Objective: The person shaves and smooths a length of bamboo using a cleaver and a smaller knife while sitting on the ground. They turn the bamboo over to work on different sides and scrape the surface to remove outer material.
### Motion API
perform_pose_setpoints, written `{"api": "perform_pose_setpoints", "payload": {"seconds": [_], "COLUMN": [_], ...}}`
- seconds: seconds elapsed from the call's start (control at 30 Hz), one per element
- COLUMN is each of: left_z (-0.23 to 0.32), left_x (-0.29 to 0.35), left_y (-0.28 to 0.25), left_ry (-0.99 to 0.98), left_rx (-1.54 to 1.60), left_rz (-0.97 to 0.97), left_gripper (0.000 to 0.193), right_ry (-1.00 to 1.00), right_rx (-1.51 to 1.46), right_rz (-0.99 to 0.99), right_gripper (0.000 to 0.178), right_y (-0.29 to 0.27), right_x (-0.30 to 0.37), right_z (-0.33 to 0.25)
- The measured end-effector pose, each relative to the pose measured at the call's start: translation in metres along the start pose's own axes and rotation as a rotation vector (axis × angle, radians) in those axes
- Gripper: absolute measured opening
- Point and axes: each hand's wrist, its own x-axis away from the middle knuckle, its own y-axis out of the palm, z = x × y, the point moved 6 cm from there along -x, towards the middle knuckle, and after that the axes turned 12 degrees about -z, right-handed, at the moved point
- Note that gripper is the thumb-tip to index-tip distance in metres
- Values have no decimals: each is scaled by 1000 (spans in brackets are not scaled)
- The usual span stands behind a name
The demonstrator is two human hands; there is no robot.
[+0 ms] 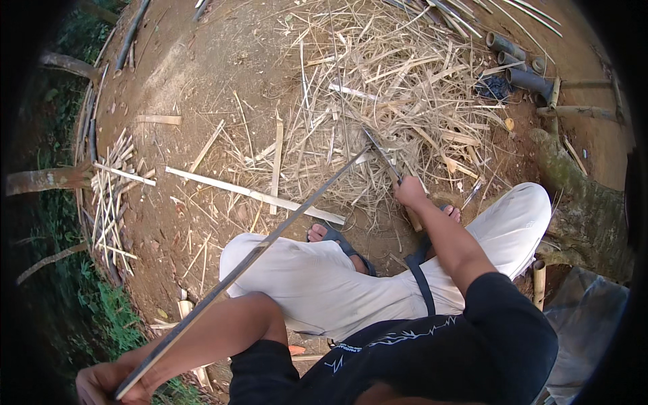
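My left hand (111, 385), at the lower left, is closed round the near end of a long, dark-edged bamboo strip (253, 255). The strip slants up and away over my left knee to the middle of the view. My right hand (410, 192) grips a knife (382, 152) above my feet, its blade aimed away and to the left. At the far end of the strip, blade and bamboo meet or cross; whether the edge is in the bamboo, I cannot tell. A brown, wood-like piece (413, 219) shows just below my right hand, perhaps the knife's handle end.
A big heap of thin shavings (398, 88) covers the ground ahead. A pale flat bamboo slat (253, 194) lies left of my feet, and a pile of thin sticks (111, 196) farther left. Dark bamboo tubes (507, 47) lie far right, near a tree trunk (574, 182).
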Motion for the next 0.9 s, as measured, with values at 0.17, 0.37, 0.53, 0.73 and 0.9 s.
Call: {"api": "perform_pose_setpoints", "payload": {"seconds": [0.17,0.37,0.53,0.73,0.9], "left_z": [-4,8,2,-36,-33], "left_x": [8,22,13,-1,2], "left_y": [-8,-19,-5,58,62], "left_ry": [-121,-115,-292,-174,-179], "left_rx": [-48,-481,-177,327,387], "left_rz": [340,599,301,10,-23], "left_gripper": [13,41,58,35,44], "right_ry": [-34,-199,-611,-1196,-646], "right_rx": [10,50,-107,-11,-50], "right_rz": [64,100,64,86,36], "right_gripper": [37,34,27,28,27], "right_y": [17,8,-28,-68,-55], "right_x": [21,72,197,327,253], "right_z": [-11,-45,-146,-221,-146]}}
